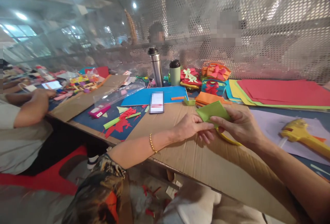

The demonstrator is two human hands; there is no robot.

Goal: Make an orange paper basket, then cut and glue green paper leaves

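Note:
Between my two hands is a piece of green craft paper [213, 111], which looks folded, held up over the cardboard on the table. My left hand [190, 127] pinches its lower left edge. On the right side, my right hand [238, 122] grips the same paper, with the thumb across its front. Just beneath my hands lies a yellow curved handle [229, 138], partly hidden by them. Orange paper pieces [210, 98] sit right behind the green one, beside a small green folded strip [189, 101].
A yellow glue gun [301, 134] rests on pale purple paper at right. Coloured sheets [283, 91] are stacked behind it. A phone [157, 102], a steel flask [156, 67] and a green cup [175, 74] stand ahead. A co-worker's arm [31, 103] is at left.

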